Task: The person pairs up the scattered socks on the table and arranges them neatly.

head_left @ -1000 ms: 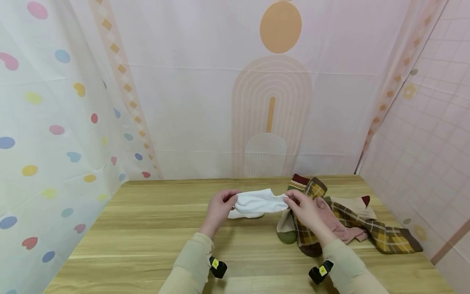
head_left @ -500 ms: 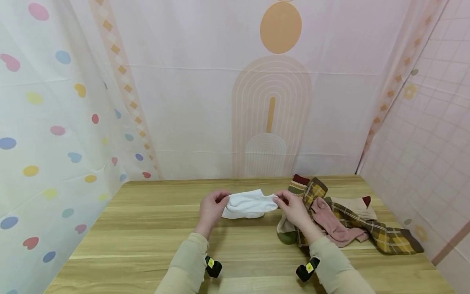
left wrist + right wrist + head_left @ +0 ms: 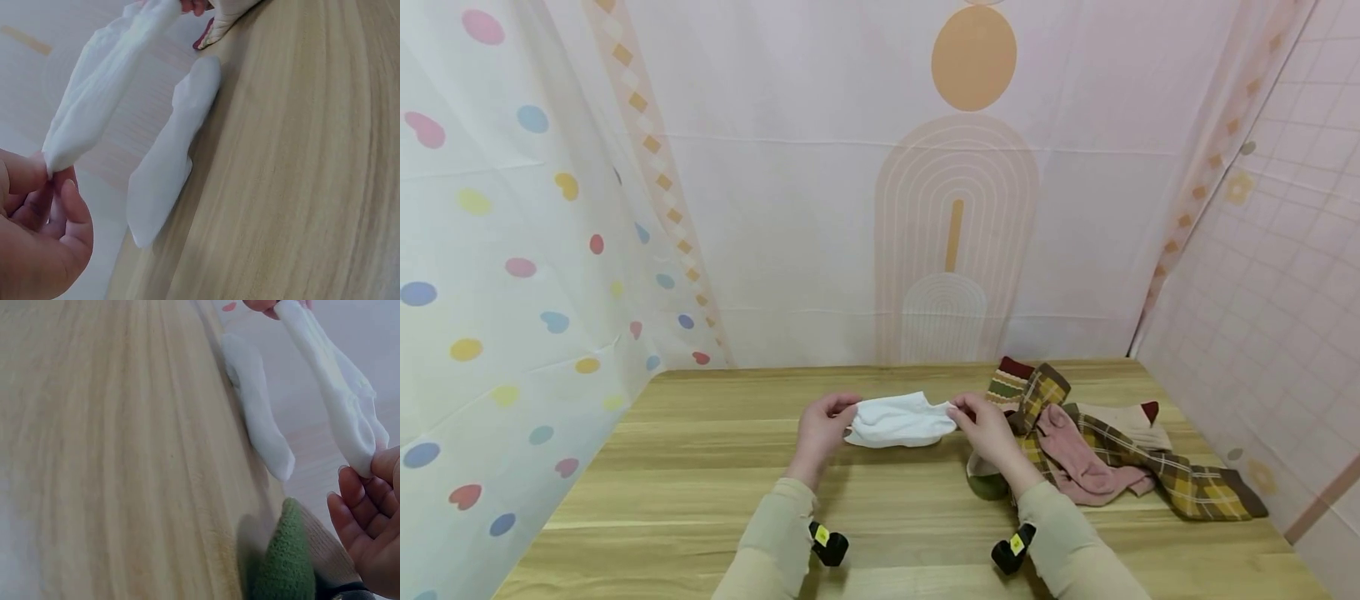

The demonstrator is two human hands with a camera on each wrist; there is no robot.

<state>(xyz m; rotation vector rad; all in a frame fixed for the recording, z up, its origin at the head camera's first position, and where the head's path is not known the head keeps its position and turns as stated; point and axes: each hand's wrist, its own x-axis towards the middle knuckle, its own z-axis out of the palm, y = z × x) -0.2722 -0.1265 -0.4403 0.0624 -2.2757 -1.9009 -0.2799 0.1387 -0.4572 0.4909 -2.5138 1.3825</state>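
A white ankle sock (image 3: 898, 419) is stretched sideways between the two hands, raised above the table. My left hand (image 3: 822, 429) pinches one end between thumb and fingers, as the left wrist view shows. At the opposite end, my right hand (image 3: 988, 429) pinches the fabric with thumb and fingertips. A second white sock (image 3: 165, 156) lies flat on the wooden table beneath the held one, apart from both hands. In the head view the held sock covers most of it.
To the right lie a pink sock (image 3: 1078, 458), a yellow-brown plaid sock (image 3: 1213, 490), a beige sock (image 3: 1123, 421) with a dark red patch and a striped sock (image 3: 1009, 385). A green-tipped sock (image 3: 284, 556) is near the right hand. Patterned curtains (image 3: 790, 208) surround the wooden table (image 3: 685, 500).
Both hands have moved left together with the white sock stretched between them. The right hand has drawn away from the sock pile, uncovering more of it. The grip stays the same.
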